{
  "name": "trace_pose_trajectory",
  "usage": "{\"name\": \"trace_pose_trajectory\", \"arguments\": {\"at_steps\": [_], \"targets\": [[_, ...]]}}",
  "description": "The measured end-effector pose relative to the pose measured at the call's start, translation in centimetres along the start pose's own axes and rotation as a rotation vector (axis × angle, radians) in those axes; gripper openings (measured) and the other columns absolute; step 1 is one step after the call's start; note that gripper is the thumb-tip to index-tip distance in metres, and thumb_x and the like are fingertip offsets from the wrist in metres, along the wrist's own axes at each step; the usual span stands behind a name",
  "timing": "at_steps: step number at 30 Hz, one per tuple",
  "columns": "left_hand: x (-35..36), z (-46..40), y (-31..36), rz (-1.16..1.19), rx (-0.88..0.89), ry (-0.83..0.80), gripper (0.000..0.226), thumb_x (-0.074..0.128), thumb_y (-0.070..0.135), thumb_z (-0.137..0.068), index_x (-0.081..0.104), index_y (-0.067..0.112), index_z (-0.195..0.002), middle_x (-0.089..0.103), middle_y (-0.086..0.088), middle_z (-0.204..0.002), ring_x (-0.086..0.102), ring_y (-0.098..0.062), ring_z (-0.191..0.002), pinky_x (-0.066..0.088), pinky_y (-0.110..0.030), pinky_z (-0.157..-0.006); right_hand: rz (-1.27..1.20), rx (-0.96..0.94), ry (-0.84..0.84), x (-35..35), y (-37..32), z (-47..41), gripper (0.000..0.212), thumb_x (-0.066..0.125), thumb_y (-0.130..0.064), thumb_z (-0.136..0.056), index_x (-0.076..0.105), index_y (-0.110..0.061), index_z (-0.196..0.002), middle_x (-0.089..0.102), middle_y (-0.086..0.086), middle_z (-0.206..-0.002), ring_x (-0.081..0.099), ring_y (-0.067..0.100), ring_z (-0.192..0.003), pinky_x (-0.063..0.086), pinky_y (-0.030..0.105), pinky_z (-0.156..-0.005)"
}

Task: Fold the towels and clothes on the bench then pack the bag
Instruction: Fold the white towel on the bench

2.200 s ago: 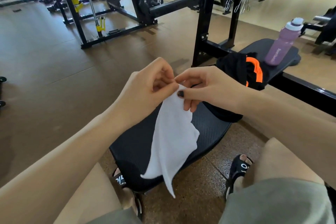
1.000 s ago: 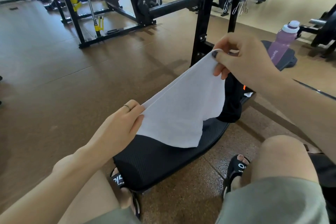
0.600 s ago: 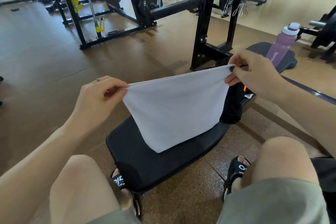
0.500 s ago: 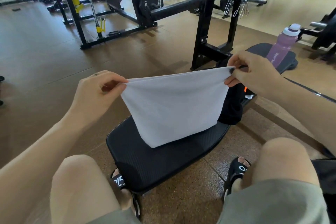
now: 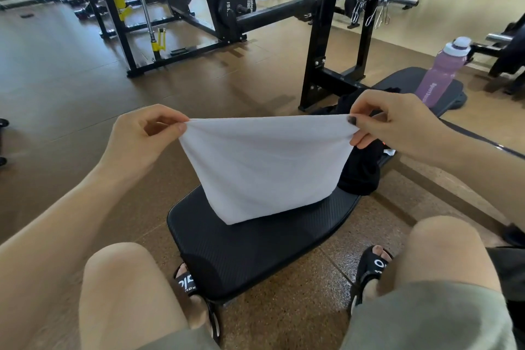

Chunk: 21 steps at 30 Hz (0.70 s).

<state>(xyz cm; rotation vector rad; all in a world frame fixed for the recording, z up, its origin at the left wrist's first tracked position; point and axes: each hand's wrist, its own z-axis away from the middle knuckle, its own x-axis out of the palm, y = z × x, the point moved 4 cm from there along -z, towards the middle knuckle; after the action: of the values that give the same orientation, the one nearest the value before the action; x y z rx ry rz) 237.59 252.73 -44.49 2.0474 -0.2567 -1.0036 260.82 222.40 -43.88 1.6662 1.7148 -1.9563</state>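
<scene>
Two hands hold up one white, soft cloth towel [image 5: 264, 167], stretched flat between them over the near part of a long black padded bench [image 5: 255, 253]. My left hand [image 5: 142, 136] pinches the towel's upper left corner between thumb and curled fingers. My right hand [image 5: 397, 125] pinches the upper right corner the same way, and its thumbnail is painted dark. The top edge of the towel runs nearly level from one hand to the other, and the cloth hangs down as a doubled sheet, its lower fold close over the bench pad; I cannot tell whether it touches.

Behind the towel, to the right, a crumpled black garment [image 5: 360, 173] lies on the bench. Farther along at the far right end of the bench stands a tall pink plastic water bottle with a white cap [image 5: 443, 71], upright. A black steel weight rack [image 5: 329, 37] rises just beyond the bench, on a brown gym floor [image 5: 65, 88]. My bare knees and black sandals straddle the near end of the bench.
</scene>
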Motion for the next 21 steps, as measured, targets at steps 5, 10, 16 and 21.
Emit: {"name": "trace_pose_trajectory", "arguments": {"at_steps": [5,10,16,21], "targets": [[-0.4,-0.4,-0.3,0.039,-0.031,0.001,0.013,0.069,0.013,-0.094,0.077,0.021,-0.100,0.075,0.008,-0.096,0.071,-0.012,-0.094,0.055,-0.035,-0.096,0.077,-0.103,0.038,-0.2,-0.8,-0.2,0.011,0.055,-0.009,-0.101,0.061,-0.017,-0.101,0.072,0.001,-0.078,0.074,0.010,-0.064,0.062,0.035,-0.073],[-0.8,-0.4,-1.2,0.090,-0.068,0.016,0.018,0.070,0.013,-0.093,0.077,0.029,-0.096,0.076,0.007,-0.096,0.071,-0.016,-0.098,0.054,-0.043,-0.100,0.132,-0.143,-0.105,0.6,-1.0,0.2,0.020,0.050,-0.004,-0.102,0.060,-0.022,-0.101,0.072,0.000,-0.081,0.074,0.008,-0.070,0.063,0.036,-0.075],[-0.9,-0.4,-1.3,0.095,-0.062,0.027,0.016,0.070,0.014,-0.093,0.077,0.026,-0.100,0.076,0.005,-0.098,0.071,-0.016,-0.099,0.055,-0.041,-0.100,0.131,-0.078,-0.169,0.9,-0.8,0.4,0.014,0.055,-0.008,-0.100,0.060,-0.021,-0.098,0.074,-0.004,-0.076,0.074,0.007,-0.069,0.061,0.031,-0.074],[-1.0,-0.4,-0.7,0.053,-0.039,0.026,0.015,0.069,0.012,-0.093,0.076,0.023,-0.101,0.075,0.008,-0.098,0.069,-0.006,-0.096,0.054,-0.027,-0.094,0.107,0.008,-0.125,0.6,-0.6,0.3,0.008,0.063,-0.012,-0.097,0.062,-0.017,-0.091,0.074,-0.002,-0.068,0.072,0.013,-0.059,0.059,0.032,-0.069]]}}
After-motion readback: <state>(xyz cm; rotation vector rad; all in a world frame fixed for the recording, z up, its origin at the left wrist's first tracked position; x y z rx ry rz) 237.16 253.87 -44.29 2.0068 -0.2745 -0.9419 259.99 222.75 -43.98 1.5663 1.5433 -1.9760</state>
